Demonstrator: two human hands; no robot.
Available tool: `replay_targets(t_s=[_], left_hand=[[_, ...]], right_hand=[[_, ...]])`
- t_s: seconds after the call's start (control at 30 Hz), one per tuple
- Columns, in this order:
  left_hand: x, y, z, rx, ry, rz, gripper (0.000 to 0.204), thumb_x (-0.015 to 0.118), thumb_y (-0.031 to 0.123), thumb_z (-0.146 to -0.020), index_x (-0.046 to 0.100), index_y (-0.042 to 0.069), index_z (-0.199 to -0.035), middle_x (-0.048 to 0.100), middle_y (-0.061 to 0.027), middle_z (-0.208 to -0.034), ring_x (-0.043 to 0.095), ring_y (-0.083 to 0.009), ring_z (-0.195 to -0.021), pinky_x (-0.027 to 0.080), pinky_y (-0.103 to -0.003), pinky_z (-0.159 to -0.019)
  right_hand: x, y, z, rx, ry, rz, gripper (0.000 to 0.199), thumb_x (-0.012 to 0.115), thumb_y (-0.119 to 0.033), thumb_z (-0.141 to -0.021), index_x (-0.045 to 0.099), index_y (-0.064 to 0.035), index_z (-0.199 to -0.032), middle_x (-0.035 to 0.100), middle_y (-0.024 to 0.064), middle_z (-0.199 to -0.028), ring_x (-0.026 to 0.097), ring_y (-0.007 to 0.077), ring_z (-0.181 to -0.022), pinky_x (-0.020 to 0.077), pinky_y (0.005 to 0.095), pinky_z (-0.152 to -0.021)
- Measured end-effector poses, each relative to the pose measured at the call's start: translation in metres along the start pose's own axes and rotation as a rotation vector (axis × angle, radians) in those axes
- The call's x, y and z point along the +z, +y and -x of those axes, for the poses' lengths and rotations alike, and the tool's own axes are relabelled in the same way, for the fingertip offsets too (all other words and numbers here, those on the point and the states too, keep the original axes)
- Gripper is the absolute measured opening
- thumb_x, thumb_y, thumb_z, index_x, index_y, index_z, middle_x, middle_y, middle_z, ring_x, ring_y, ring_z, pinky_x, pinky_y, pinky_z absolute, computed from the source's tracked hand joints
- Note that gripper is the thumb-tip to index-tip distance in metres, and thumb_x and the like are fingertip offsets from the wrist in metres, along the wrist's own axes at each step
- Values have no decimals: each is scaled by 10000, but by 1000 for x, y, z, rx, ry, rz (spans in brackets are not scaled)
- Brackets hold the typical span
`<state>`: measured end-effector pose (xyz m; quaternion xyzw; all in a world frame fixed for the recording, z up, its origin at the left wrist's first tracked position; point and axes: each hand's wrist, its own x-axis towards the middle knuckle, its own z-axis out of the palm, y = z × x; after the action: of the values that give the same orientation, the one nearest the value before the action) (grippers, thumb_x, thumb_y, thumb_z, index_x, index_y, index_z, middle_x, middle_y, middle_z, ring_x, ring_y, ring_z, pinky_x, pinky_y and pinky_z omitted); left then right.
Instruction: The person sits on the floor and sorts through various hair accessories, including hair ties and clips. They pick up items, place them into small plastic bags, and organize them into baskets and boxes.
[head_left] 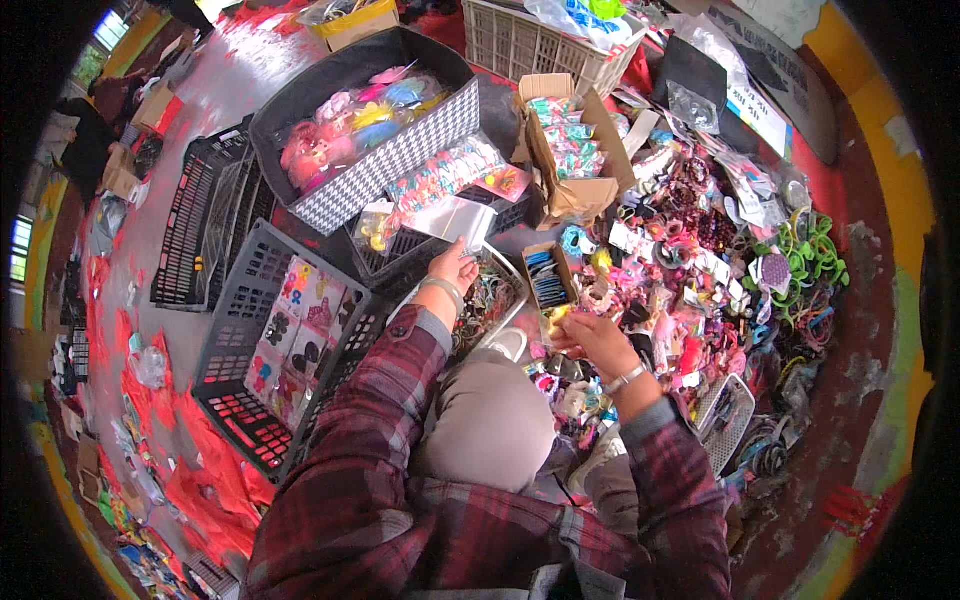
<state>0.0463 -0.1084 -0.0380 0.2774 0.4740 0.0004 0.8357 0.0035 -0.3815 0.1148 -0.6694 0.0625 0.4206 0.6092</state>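
While the left hand (455,268) pinches a clear plastic bag (455,220) by its lower edge, the bag sticks up flat and glossy above the fingers, just left of the small box of blue packets (548,277). Right hand (590,335) sits just below that box, fingers closed on a small yellow item (558,316) at the fingertips; too small to identify.

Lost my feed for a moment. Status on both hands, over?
Left hand holds clear plastic bag up. Right hand pinches small yellow item. Hair accessories pile crowds right side.
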Motion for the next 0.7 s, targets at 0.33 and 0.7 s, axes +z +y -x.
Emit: replay_targets(t_s=[0.33,0.7], left_hand=[[-14,14,-33,51,-111,53,160,649,203,-797,539,98,-847,520,-17,-669,495,-113,-586,413,-231,-506],[-14,19,-23,41,-149,57,156,620,222,-814,546,106,-888,575,-20,-738,513,-129,-635,431,-242,-592]], right_hand=[[47,3,-194,78,39,-184,336,558,-296,-852,529,-62,-1091,596,39,-889,560,137,-778,436,275,-618],[81,-9,-242,-12,166,-161,156,646,-166,-765,574,-34,-723,588,68,-636,539,152,-505,416,283,-447]])
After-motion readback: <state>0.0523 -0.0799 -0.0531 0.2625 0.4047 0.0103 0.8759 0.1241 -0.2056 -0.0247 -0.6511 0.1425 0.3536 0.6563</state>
